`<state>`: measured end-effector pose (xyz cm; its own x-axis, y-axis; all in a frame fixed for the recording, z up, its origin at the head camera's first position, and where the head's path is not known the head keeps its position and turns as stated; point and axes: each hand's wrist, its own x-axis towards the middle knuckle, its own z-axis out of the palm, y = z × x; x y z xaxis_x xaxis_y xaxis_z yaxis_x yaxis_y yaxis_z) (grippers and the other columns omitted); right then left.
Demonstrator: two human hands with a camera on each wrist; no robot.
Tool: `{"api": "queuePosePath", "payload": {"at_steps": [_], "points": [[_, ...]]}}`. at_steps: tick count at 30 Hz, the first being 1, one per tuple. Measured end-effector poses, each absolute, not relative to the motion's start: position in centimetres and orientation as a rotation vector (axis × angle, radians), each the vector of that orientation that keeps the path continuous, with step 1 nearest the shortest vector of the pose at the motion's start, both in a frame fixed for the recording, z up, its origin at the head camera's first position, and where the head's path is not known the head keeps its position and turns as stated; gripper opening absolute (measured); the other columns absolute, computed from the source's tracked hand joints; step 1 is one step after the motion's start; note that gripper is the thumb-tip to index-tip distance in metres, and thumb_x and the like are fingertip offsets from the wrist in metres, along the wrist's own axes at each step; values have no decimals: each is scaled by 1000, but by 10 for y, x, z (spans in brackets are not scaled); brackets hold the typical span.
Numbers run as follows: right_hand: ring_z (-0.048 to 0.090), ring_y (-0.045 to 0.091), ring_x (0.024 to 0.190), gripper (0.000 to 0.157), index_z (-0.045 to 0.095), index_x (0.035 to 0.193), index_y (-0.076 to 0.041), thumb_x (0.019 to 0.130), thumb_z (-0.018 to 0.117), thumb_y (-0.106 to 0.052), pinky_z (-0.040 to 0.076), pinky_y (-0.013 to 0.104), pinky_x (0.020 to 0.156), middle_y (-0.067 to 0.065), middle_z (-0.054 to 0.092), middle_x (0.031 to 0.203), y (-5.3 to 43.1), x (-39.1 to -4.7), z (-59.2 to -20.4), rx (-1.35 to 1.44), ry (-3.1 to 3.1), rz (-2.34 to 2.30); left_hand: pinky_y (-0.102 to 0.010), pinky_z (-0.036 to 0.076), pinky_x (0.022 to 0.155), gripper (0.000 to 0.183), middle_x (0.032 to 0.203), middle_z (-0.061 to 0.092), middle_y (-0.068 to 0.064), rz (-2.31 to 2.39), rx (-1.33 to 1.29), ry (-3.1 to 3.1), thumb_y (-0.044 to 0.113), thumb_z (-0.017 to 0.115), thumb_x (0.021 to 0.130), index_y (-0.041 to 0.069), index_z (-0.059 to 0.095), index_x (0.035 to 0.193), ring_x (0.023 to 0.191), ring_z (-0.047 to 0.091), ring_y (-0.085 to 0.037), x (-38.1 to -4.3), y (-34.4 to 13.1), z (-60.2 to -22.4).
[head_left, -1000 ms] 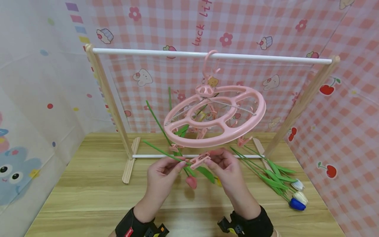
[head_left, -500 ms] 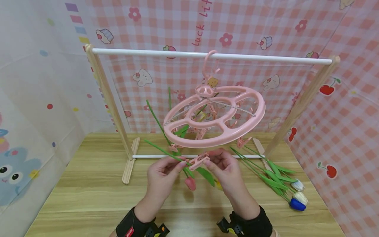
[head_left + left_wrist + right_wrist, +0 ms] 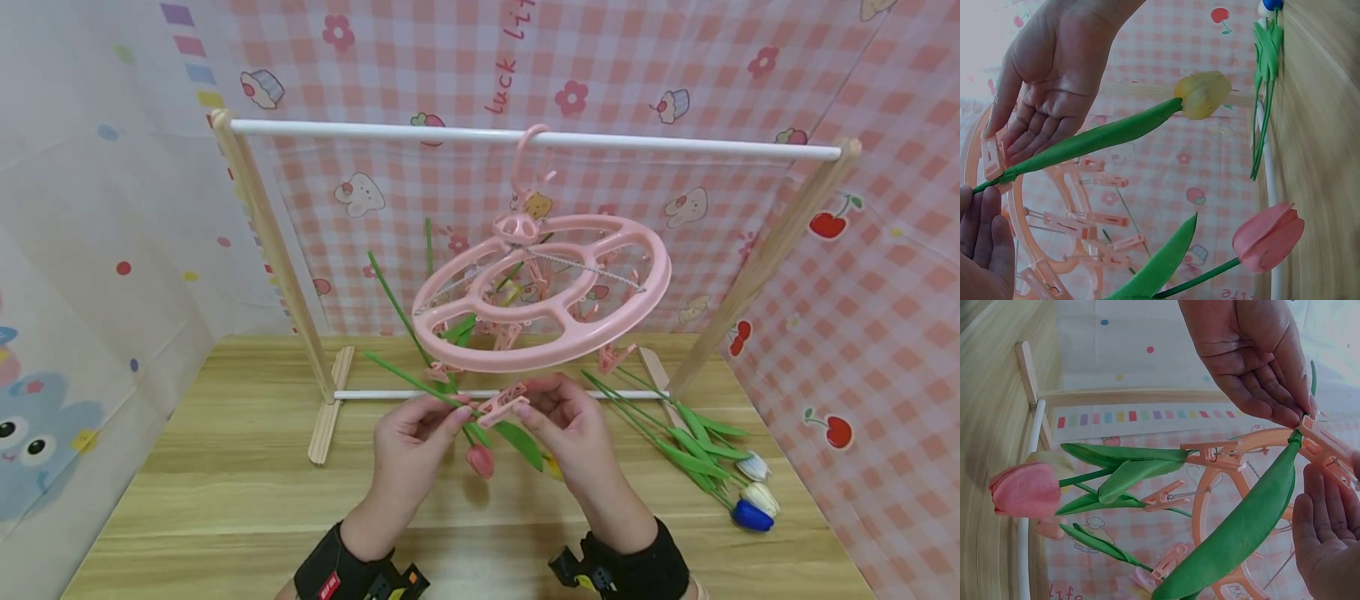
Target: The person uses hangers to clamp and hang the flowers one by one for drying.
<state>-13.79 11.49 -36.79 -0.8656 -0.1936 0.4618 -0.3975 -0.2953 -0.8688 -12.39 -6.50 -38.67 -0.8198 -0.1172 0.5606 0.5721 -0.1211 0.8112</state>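
Note:
In the head view my left hand (image 3: 414, 440) pinches the green stem of an artificial yellow tulip (image 3: 1204, 95), below the front rim of a round pink clip hanger (image 3: 517, 360). My right hand (image 3: 576, 427) pinches a pink clothespin (image 3: 501, 405) between thumb and fingers. The clothespin's gripping end meets the stem right beside my left fingertips, just above the long green leaf (image 3: 1235, 525). The yellow bloom hangs downward, partly behind my right hand in the head view. A pink tulip (image 3: 480, 461) hangs head down from another clothespin (image 3: 1213, 455) behind my left hand.
The hanger hooks over a white rod (image 3: 360, 132) on a wooden stand (image 3: 273, 242). More clothespins and flowers hang at its back. White and blue tulips (image 3: 752, 517) lie on the wooden table (image 3: 225, 517) at right. Checked cloth (image 3: 450, 75) covers the back.
Both hands stay nearly in place, still holding stem and clothespin. The pink tulip has swayed slightly left, and the view has shifted a little.

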Motion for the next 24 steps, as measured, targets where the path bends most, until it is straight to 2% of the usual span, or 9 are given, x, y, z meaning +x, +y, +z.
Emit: {"api": "queuePosePath", "payload": {"at_steps": [4, 10, 14, 19, 24], "points": [[59, 19, 91, 19, 56, 103, 3, 85, 60, 7, 53, 25, 77, 7, 63, 98, 115, -137, -368, 783, -1782, 2301, -29, 55, 70, 11, 88, 67, -17, -1973, -497, -1701, -4, 69, 78, -10, 65, 87, 79, 65, -21, -124, -65, -386], [59, 21, 95, 24, 55, 108, 2, 85, 60, 5, 52, 27, 81, 7, 62, 101, 114, -137, -370, 775, -1795, 2336, -28, 55, 71, 12, 88, 66, -22, -2013, -502, -1644, -10, 67, 77, -14, 63, 88, 80, 65, -20, -124, -64, -388], [58, 22, 96, 26, 53, 110, 2, 86, 60, 6, 52, 28, 82, 8, 61, 102, 114, -138, -373, 802, -1773, 2355, -27, 55, 72, 14, 91, 67, -20, -2013, -479, -1654, -11, 66, 77, -14, 63, 90, 82, 65, -20, -124, -65, -389], [58, 22, 96, 28, 52, 111, 2, 85, 59, 8, 51, 28, 82, 8, 61, 103, 114, -138, -374, 825, -1740, 2353, -28, 55, 72, 18, 91, 68, -14, -1991, -389, -1723, -4, 69, 78, -9, 65, 95, 82, 64, -20, -123, -68, -390], [59, 21, 95, 30, 51, 112, 3, 84, 61, 7, 52, 26, 81, 8, 61, 103, 115, -139, -377, 795, -1740, 2360, -30, 55, 72, 22, 93, 67, -16, -2023, -359, -1730, -1, 70, 78, -9, 65, 98, 84, 64, -24, -122, -71, -392]]}}
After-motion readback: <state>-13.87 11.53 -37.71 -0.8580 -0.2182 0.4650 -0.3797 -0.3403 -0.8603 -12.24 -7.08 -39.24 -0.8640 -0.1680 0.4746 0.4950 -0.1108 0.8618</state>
